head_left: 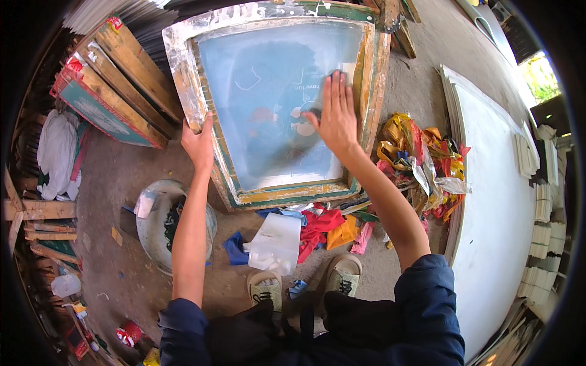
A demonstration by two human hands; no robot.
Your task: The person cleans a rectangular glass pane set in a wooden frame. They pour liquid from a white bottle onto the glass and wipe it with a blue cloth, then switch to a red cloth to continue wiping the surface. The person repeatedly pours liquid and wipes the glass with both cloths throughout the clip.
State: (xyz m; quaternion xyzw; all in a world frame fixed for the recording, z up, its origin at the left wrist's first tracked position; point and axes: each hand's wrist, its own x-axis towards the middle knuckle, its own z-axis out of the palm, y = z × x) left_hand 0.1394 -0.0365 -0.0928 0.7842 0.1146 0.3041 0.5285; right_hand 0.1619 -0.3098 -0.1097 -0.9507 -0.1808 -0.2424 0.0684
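In front of me is a silk-screen printing frame with a paint-smeared wooden border (pixel 185 70) and a blue-coated mesh (pixel 244 110) that carries faint printed shapes. My left hand (pixel 198 143) is closed round the frame's left side, thumb on the face and fingers at the outer edge. Flat against the right part of the mesh lies my right hand (pixel 339 116), fingers stretched upward and thumb out to the side. Beside that palm, white and reddish patches show in the coating. Nothing is held in the right hand.
A round basin (pixel 160 244) and a translucent plastic jug (pixel 274 243) are on the floor near my shoes. Coloured rags (pixel 320 229) lie below the frame, crumpled wrappers (pixel 421 168) to its right. More wooden frames (pixel 116 85) lean at left; large white sheets (pixel 497 201) are stacked at right.
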